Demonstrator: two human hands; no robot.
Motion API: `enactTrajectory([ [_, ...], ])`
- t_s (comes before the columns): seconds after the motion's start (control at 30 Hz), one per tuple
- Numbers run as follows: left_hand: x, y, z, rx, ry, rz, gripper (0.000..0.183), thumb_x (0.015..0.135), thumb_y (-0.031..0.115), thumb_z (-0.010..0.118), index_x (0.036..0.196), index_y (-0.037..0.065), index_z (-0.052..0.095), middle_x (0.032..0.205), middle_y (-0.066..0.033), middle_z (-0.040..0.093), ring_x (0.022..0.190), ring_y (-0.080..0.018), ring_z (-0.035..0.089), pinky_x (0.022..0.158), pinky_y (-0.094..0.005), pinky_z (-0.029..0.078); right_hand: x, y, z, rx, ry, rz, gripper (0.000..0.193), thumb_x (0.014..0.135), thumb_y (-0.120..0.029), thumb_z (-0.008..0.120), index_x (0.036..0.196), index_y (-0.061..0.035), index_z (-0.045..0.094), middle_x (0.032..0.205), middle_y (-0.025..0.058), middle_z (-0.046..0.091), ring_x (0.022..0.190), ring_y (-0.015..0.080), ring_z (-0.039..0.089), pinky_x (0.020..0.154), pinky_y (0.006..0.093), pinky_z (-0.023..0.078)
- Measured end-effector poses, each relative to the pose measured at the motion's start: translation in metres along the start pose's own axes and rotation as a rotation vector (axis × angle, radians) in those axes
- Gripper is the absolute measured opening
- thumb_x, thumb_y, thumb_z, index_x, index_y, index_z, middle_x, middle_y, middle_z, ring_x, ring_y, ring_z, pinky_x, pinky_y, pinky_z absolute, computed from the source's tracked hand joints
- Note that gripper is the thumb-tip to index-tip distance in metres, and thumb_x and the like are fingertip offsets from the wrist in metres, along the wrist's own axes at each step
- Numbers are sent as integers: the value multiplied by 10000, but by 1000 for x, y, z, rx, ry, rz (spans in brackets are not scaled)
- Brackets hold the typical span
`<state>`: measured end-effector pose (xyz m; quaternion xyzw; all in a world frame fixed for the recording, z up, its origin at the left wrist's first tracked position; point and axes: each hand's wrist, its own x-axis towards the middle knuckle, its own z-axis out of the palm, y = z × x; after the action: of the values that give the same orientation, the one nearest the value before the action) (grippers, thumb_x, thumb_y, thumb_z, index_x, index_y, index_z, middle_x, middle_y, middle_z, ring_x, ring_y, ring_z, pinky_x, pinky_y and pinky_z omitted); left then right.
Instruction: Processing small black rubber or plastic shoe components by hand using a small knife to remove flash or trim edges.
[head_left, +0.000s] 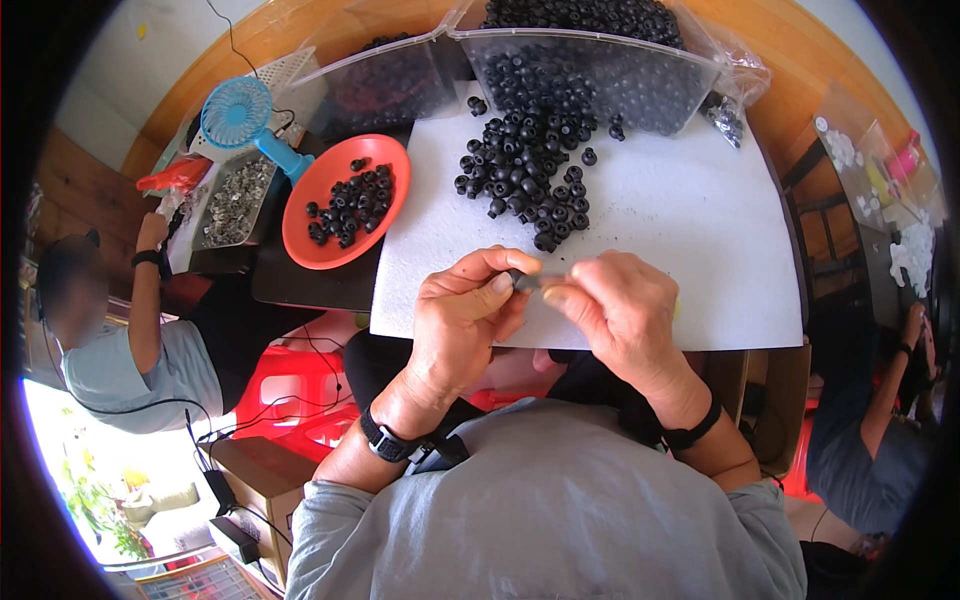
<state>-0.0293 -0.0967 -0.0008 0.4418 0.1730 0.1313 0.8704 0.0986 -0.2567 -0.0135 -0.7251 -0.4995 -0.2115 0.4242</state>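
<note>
My left hand point(452, 315) pinches a small black rounded part point(521, 281) between thumb and fingertips, just above the near edge of a white sheet point(690, 230). Close beside it, my right hand point(630, 312) is closed around something thin, blurred and mostly hidden by the fingers; its end reaches the black part. Beyond both hands, a heap of similar black parts point(520, 165) spreads over the sheet. An orange-red plate point(326, 180) to the left carries several more of them.
Clear plastic bins point(600, 40) of black parts stand at the back. A blue fan point(237, 112) and a tray of small metallic pieces point(238, 205) are at the left. One person point(150, 350) sits at the left, another point(870, 430) at the right. A cardboard box point(255, 475) stands lower left.
</note>
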Motion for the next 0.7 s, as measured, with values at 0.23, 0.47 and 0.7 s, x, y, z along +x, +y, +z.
enactTrajectory([
  [0.23, 4, 1, 1, -5, -116, 38, 249, 1065, 40, 609, 1268, -46, 724, 1034, -58, 683, 864, -142, 621, 693, -269, 487, -3, 1, -4, 122, 36, 2, 280, 878, -250, 858, 841, -90, 631, 685, 34, 585, 577, 240, 568, 518, 392, 421],
  [0.47, 3, -4, -15, -72, -170, 86, 288, 1058, 60, 618, 1315, -44, 696, 1046, -157, 706, 882, -239, 661, 663, -323, 520, 1, 0, 4, 95, 104, 69, 255, 873, -211, 863, 847, -88, 641, 686, 37, 588, 581, 239, 566, 522, 393, 417],
  [0.7, 0, 58, -43, 560, 179, 563, 250, 999, -8, 619, 1198, -26, 769, 1008, -86, 698, 765, -130, 628, 611, -276, 504, -5, 2, -2, 85, 36, -12, 258, 861, -214, 865, 858, -89, 639, 689, 32, 581, 589, 240, 554, 529, 391, 411],
])
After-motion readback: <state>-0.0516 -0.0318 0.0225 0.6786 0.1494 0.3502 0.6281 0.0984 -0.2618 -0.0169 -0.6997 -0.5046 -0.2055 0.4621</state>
